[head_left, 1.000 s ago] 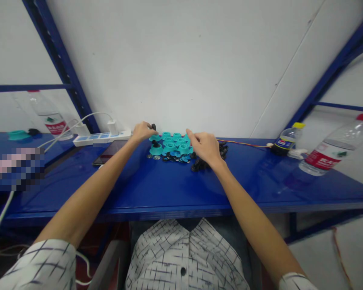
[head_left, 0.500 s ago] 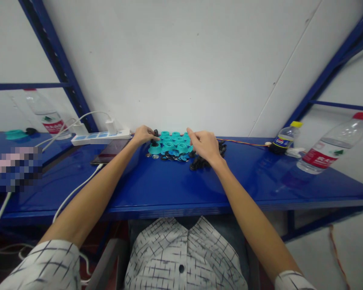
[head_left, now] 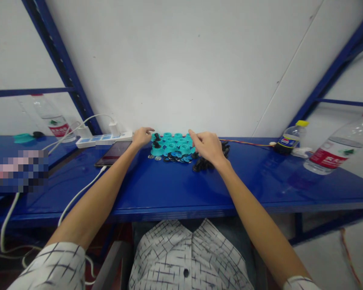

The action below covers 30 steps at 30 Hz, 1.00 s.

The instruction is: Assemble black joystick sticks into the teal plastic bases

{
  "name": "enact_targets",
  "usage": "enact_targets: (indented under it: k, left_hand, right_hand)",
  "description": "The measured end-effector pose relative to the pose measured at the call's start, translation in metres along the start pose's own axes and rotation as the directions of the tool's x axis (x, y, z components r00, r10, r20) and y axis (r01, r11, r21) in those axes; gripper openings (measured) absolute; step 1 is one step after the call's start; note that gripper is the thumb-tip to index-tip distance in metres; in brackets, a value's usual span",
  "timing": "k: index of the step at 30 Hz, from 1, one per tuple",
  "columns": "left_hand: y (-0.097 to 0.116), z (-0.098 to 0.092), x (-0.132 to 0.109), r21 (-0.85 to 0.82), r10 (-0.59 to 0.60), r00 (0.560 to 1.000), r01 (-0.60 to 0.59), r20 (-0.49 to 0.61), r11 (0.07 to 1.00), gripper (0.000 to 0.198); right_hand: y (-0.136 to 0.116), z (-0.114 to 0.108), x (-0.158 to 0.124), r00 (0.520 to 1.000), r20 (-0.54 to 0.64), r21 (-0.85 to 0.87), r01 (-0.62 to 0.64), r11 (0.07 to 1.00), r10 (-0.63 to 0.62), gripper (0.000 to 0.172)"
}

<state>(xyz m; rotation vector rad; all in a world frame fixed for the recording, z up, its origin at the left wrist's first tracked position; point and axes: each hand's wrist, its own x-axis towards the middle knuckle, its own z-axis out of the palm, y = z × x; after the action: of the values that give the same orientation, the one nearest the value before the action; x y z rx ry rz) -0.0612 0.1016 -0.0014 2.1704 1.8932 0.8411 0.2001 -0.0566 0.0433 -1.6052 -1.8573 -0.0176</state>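
My left hand (head_left: 142, 137) is at the left end of a cluster of teal, ring-shaped plastic parts (head_left: 171, 146). Its index finger is stretched out toward them, and no held thing shows. Black pieces (head_left: 156, 143) sit on the teal parts nearest that hand. Over the right end of the cluster is my right hand (head_left: 208, 147), one digit stretched out to the left; its other fingertips are hidden, and I see nothing in it. Below and behind its wrist lies a heap of black parts (head_left: 200, 164). Flat blue and black discs (head_left: 178, 156) lie along the cluster's front.
Left of the cluster are a phone (head_left: 115, 153) on a white cable and a power strip (head_left: 103, 139) with chargers. At right stand a cola bottle (head_left: 287, 141) and a large water bottle (head_left: 329, 155). A wall (head_left: 193, 72) rises behind the blue table (head_left: 169, 189).
My left hand has drawn back to the left from the black pieces on the teal parts, and its finger has straightened. My right hand keeps nearly the same pose. The view has shifted slightly.
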Motion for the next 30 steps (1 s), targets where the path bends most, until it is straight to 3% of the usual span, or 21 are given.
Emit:
enact_targets:
  k: [7,18,23,26,30]
  left_hand:
    - [-0.013,0.008,-0.001,0.094,0.072,0.996,-0.077,0.056,0.993,0.045]
    - [-0.013,0.004,-0.005,0.162,-0.023,0.997,0.035,-0.074,0.986,0.028]
    - [-0.001,-0.02,-0.009,0.122,-0.134,0.956,0.17,-0.259,0.978,0.032]
    - [0.015,-0.045,-0.013,0.067,-0.065,0.939,0.093,-0.338,0.993,0.033]
    - [0.041,-0.072,-0.032,0.012,0.178,0.929,-0.184,-0.325,0.983,0.031]
  right_hand:
    - [0.002,0.003,0.001,1.0,0.003,-0.043,0.022,0.999,-0.022,0.063]
    - [-0.001,0.003,-0.001,0.997,0.042,-0.045,0.06,0.997,-0.058,0.063]
    - [-0.001,0.004,-0.002,0.992,0.087,-0.1,0.1,0.99,-0.091,0.057]
    - [-0.001,0.004,-0.002,0.992,0.076,-0.155,0.108,0.982,-0.097,0.043]
    - [0.0,0.005,-0.001,0.997,0.045,-0.175,0.069,0.982,-0.062,0.026]
